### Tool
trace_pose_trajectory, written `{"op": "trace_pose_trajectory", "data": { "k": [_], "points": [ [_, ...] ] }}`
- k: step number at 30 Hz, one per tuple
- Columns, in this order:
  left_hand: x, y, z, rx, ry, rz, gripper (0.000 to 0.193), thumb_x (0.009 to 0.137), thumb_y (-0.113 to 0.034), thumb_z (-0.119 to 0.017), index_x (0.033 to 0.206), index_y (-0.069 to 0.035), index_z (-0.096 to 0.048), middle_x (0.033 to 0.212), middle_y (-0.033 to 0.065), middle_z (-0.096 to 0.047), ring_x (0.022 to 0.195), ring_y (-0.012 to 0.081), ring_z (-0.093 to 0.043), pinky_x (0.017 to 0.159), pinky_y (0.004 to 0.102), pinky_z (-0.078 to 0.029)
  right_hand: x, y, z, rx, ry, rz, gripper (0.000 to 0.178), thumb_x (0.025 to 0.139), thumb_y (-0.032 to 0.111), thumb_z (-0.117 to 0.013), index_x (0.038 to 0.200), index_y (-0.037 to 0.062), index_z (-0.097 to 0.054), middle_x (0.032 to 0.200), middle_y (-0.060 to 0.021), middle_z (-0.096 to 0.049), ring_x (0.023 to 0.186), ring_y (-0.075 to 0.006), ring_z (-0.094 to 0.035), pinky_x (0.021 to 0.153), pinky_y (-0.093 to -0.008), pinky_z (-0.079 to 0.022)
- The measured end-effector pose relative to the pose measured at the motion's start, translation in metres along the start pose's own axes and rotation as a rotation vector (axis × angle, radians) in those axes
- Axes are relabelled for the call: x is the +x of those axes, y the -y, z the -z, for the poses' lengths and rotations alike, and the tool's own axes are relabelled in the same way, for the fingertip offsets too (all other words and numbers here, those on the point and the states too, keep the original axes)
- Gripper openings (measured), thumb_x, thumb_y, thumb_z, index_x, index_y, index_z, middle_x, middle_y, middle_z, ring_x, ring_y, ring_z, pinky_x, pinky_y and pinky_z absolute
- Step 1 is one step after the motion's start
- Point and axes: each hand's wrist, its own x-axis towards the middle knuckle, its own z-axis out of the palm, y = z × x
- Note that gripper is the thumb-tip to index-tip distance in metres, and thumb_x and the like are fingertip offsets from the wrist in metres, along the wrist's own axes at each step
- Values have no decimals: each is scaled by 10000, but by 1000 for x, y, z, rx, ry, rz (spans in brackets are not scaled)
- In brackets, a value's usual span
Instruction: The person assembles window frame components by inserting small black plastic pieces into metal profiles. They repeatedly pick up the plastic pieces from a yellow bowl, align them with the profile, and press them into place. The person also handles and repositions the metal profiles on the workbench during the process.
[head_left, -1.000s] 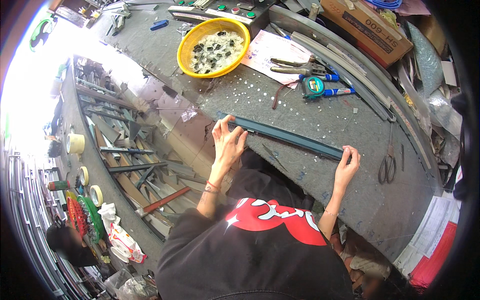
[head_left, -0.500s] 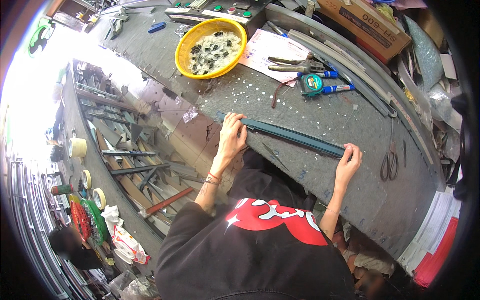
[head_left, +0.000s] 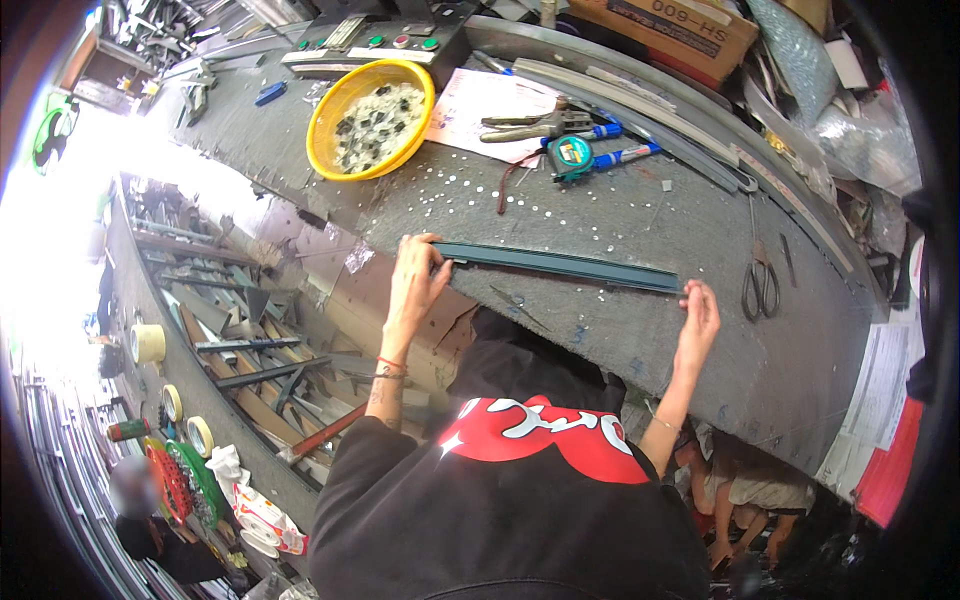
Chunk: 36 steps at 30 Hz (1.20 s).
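Note:
A long, dark green-grey metal profile (head_left: 560, 265) lies level in front of me, over the near part of the grey workbench. My left hand (head_left: 415, 280) is closed around its left end, thumb on the near side. At the other end, the bent fingers of my right hand (head_left: 699, 312) are pinched together against the profile's tip. Whether a small piece is also between those fingers cannot be made out. Beyond the profile, small white bits (head_left: 548, 214) are scattered over the bench. A thin, dark pointed tool (head_left: 520, 308) rests near the bench's front edge.
A yellow basket (head_left: 318, 140) holds black and white small parts. Pliers (head_left: 540, 127), a teal tape measure (head_left: 571, 157) and blue markers (head_left: 625, 156) lie by a paper sheet (head_left: 465, 105). Scissors (head_left: 760, 290) rest at right. Metal offcuts (head_left: 260, 345) fill the left side. Another person's hands show lower right.
The view has shifted, so the bench objects appear further left. My left hand stays on the profile; the fingers of my right hand have slid outward to its very tip.

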Motion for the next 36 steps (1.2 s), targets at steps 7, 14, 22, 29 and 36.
{"op": "trace_pose_trajectory", "data": {
  "k": [7, 14, 22, 29, 36],
  "points": [
    [12, 69, 43, 313, 228, -133, 345, 743, -104, -666, 1078, -74, -589, 1074, 86, -586, 1035, 270, -536, 897, 398, -410, -28, 42, 141, 304, 177, -251, 303, 976, 218, -500, 719, 120, -372, 582, 59, -276, 514, -54, -270, 490, -228, -269],
    [43, 67, 82, 880, 170, 235, 571, 774, -50, -627, 1313, -84, -442, 1427, 149, -341, 1275, 362, -364, 1013, 470, -345, -60, 104, 211, -268, 109, -45, 168, 900, 142, -607, 817, 21, -524, 724, 15, -471, 654, -52, -389, 593, -204, -325],
    [25, -177, -68, -179, 577, -599, 360, 842, -299, -616, 1142, -104, -584, 1120, 109, -605, 1075, 260, -559, 923, 401, -420, -81, 140, 203, -694, 19, -26, 131, 817, 78, -648, 807, -15, -557, 693, -33, -519, 620, -94, -432, 565, -245, -346],
    [60, -102, -66, -120, 451, -594, 174, 793, -253, -676, 777, -88, -619, 701, 63, -614, 661, 245, -594, 620, 367, -423, -92, 149, 273, -949, -215, 41, 124, 848, 95, -620, 885, -18, -587, 832, -97, -604, 713, -200, -562, 631, -289, -432],
    [73, -58, -59, -178, 447, -580, 206, 758, -236, -716, 745, -63, -605, 606, 70, -523, 548, 263, -488, 563, 351, -366, -134, 98, 391, -1228, -651, 99, 182, 933, 148, -511, 999, -11, -570, 887, -180, -619, 814, -343, -600, 754, -362, -456]
  ]
}}
